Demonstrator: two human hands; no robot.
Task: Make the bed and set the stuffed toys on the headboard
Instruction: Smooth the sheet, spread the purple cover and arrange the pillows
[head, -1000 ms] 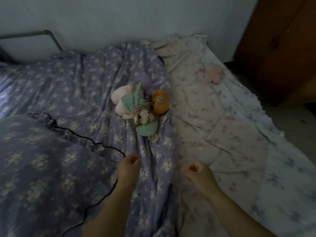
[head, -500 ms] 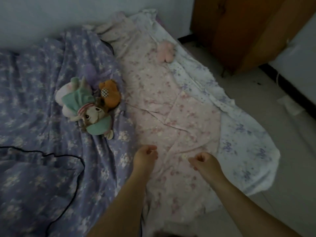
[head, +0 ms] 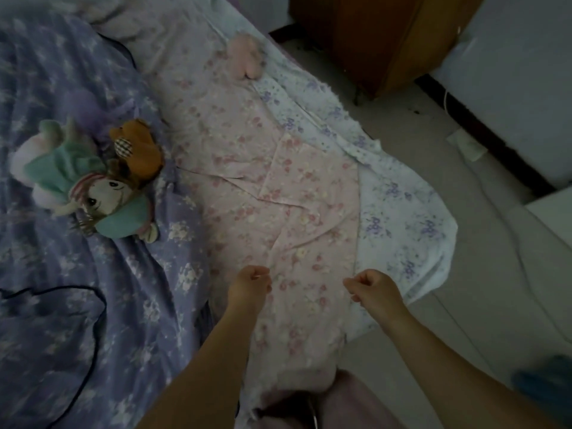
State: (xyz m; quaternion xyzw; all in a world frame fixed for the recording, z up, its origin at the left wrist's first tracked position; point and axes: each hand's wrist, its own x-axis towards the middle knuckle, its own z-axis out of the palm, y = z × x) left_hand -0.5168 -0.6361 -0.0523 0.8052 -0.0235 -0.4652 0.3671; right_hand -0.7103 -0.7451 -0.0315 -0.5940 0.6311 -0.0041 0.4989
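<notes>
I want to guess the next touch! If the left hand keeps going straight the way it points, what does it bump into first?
Probably the pink flowered sheet just ahead of the left hand; no toy lies in that line, though depth is unclear.

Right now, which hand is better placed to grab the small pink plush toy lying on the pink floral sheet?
Probably the right hand: the small pink plush toy lies toward the bed's right edge, on that hand's side. The left hand would have to cross over.
</notes>
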